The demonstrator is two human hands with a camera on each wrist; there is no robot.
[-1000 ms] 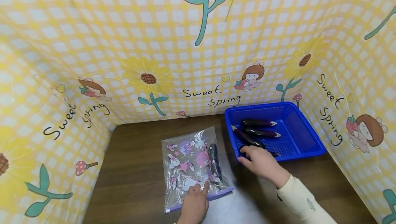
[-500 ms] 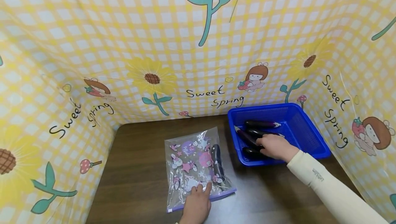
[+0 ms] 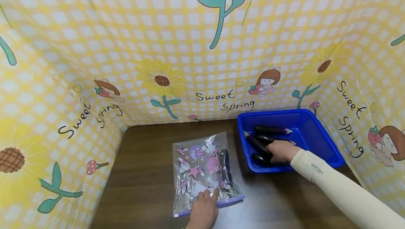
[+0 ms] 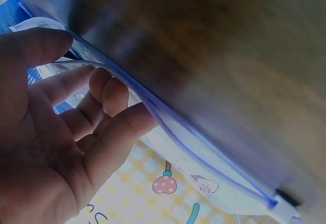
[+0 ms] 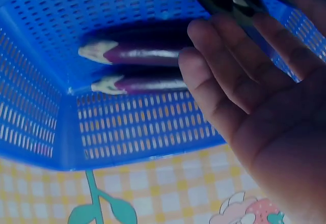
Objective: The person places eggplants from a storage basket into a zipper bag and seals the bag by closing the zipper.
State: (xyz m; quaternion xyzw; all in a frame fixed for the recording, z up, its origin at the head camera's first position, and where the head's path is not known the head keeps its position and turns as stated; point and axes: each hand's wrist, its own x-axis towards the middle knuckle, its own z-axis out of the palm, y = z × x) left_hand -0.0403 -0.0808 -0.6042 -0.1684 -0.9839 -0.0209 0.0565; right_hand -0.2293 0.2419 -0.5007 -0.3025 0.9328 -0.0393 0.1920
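Note:
A clear zip bag point(image 3: 193, 158) with pink and purple prints lies on the table, its purple zip edge toward me. One dark eggplant point(image 3: 225, 167) shows inside along its right side. My left hand point(image 3: 204, 209) holds the bag's mouth, thumb and fingers on either side of the purple rim point(image 4: 175, 140) in the left wrist view. My right hand point(image 3: 281, 151) reaches into the blue basket point(image 3: 332, 151), fingertips right by the front eggplant point(image 3: 260, 158) and a slanted eggplant point(image 3: 255, 143). Seen from the right wrist, its fingers point(image 5: 224, 81) are extended and apart from the thumb.
Two more eggplants lie toward the basket's back, one rear eggplant point(image 3: 272, 129) and one eggplant point(image 3: 267, 138) partly behind the hand. A brown table point(image 3: 142, 172) carries everything. Yellow checked cloth point(image 3: 177, 99) walls in the back and sides.
My right hand has moved right and deeper into the basket from its near left corner, uncovering the front eggplant. My left hand stays at the bag's mouth. The head view has shifted slightly.

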